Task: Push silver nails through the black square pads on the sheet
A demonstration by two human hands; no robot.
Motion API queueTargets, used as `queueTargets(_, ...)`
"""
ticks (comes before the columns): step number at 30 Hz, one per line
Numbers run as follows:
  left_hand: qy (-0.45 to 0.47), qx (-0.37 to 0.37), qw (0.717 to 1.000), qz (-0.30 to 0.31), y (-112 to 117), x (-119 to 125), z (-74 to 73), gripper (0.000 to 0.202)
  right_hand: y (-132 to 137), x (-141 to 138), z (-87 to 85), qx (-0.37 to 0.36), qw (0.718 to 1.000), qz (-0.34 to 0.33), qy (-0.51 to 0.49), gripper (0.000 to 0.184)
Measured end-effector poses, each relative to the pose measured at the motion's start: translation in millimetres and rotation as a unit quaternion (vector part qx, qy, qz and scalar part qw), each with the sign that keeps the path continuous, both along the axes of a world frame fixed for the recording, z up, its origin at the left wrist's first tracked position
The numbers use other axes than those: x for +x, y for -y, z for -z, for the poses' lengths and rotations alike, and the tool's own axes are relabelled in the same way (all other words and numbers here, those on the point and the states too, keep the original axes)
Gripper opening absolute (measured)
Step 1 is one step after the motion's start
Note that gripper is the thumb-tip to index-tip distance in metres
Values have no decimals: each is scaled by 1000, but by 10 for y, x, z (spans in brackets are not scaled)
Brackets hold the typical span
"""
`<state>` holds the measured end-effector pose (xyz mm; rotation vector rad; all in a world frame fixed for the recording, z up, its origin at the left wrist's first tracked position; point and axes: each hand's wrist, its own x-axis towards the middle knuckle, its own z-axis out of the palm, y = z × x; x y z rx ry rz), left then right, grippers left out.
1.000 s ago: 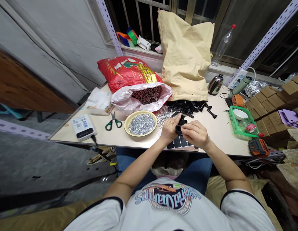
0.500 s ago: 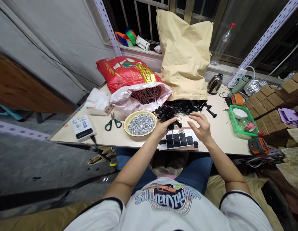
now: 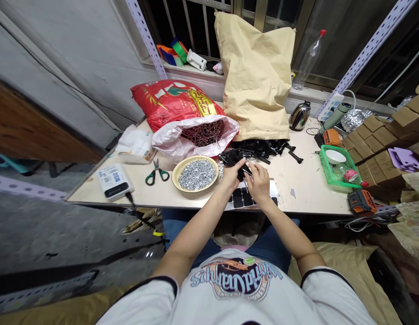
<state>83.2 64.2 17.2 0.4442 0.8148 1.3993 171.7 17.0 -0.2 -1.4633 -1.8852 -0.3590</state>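
Note:
My left hand (image 3: 232, 174) and my right hand (image 3: 260, 183) meet over the table's front edge, both closed on a small black plastic part (image 3: 244, 172) held between their fingertips. Under them lies a white sheet of black square pads (image 3: 239, 200). Just beyond my hands a heap of black plastic parts (image 3: 260, 148) spreads across the table. A yellow bowl of small silver pieces (image 3: 195, 174) stands to the left of my left hand.
A tan paper sack (image 3: 256, 76) and a red bag spilling brown nails (image 3: 203, 131) stand at the back. Green scissors (image 3: 155, 172), a white power bank (image 3: 113, 181), a kettle (image 3: 299, 115), a green basket (image 3: 338, 168) and cardboard boxes (image 3: 375, 144) lie around.
My hands parted half a second ago, the left reaching into the black heap. They have come together again, pinching a black part over the pad sheet.

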Motion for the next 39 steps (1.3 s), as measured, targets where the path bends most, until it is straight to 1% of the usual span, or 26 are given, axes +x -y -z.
queueTargets(2, 2, -7, 1000, 18, -12, -30, -15, 35, 4, 37, -25, 5, 1000, 7, 19, 29)
queueTargets(4, 4, -16, 999, 32, -17, -58, -32, 35, 15, 73, -49, -7, 999, -6, 31, 31)
queueTargets(6, 13, -31, 999, 23, -20, -73, -41, 35, 42, 91, -62, -21, 999, -19, 17, 33)
queueTargets(9, 40, -58, 997, -14, -26, -77, -30, 33, 109, 91, -64, -65, 995, -46, -53, 33)
queueTargets(12, 51, -64, 996, -36, -27, -73, 3, 31, 177, 93, -51, -145, 977, -63, -146, 33)
queueTargets(13, 49, -64, 996, -37, -24, -73, 13, 32, 194, 98, -46, -162, 970, -63, -170, 33)
queueTargets(14, 45, -63, 996, -38, -21, -74, 21, 33, 205, 103, -40, -165, 966, -58, -188, 33)
queueTargets(16, 26, -54, 997, -44, -7, -76, 28, 36, 213, 111, -27, -143, 966, -47, -209, 31)
queueTargets(19, -20, -25, 998, -47, 28, -69, 16, 41, 187, 99, 4, -118, 967, -54, -221, 39)
queueTargets(22, -46, 5, 999, -24, 71, -36, 4, 43, 125, 48, 62, -120, 966, -68, -219, 41)
queueTargets(26, -31, 21, 999, -12, 88, -3, 25, 40, 44, -27, 166, -92, 970, -55, -218, 44)
queueTargets(30, -16, 20, 999, 33, 63, -50, 54, 41, 17, -42, 233, -75, 969, -61, -227, 49)
queueTargets(35, -10, 33, 995, 96, 66, -104, 44, 45, -12, 9, 202, -69, 963, -50, -256, 47)
queueTargets(39, -14, 21, 990, 142, 96, -80, 32, 51, -49, 72, 160, -82, 954, -42, -286, 45)
